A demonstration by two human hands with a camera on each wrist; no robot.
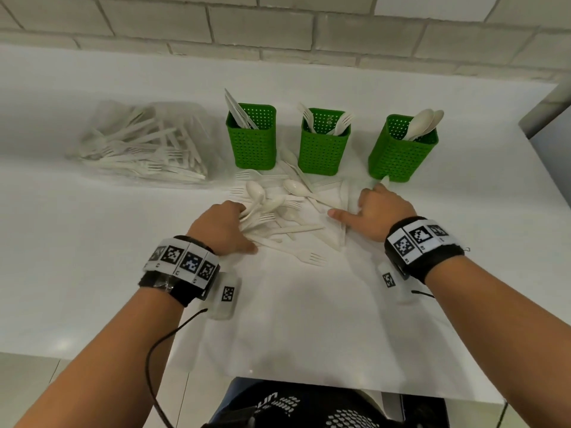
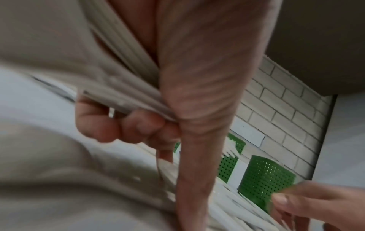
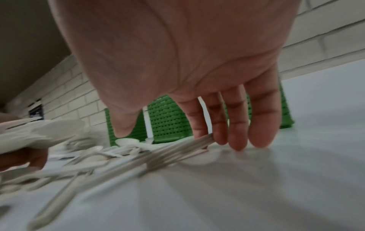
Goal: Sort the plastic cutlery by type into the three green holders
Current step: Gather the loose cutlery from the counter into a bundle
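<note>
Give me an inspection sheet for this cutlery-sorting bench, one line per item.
Surface: white counter, with a white cloth under the work area.
Job's things: three green holders; left holder has knives, middle holder forks, right holder spoons. Loose cutlery pile lies mixed on the cloth.
Clutter: clear bag of unsorted cutlery at the left.
Grippers: left hand grips a bundle of cutlery handles; right hand has fingertips down on pieces at the pile's right edge.
Cables: black wrist cable hangs off the counter edge.
Surroundings: pale brick wall behind.
</note>
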